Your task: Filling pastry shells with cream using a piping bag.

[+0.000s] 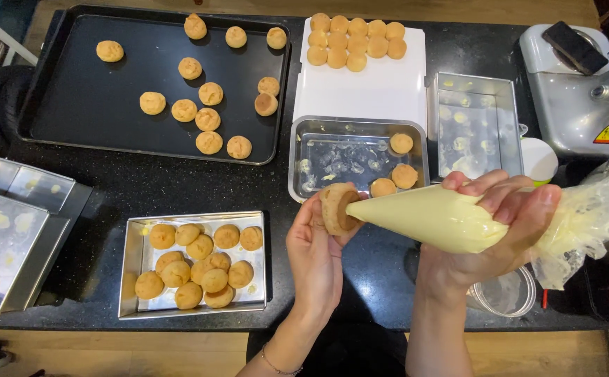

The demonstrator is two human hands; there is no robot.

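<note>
We work at a black speckled countertop (pixel 151 187) edged in pale wood. Ahead lie a dark baking tray (pixel 74 105) scattered with baked puffs, a white cutting board (pixel 381 91) stacked with more, and a steel pan (pixel 311 150) holding three. A steel pan of puffs (pixel 133 244) sits just left of our hands; a grey machine (pixel 577 105) stands far right. Our left hand (pixel 315 255) grips a cream puff (pixel 336 207) above the counter's near edge. Our right hand (pixel 500 223) is clenched around a piping bag (pixel 430 218), lying nearly level, tip pointing left into the puff.
</note>
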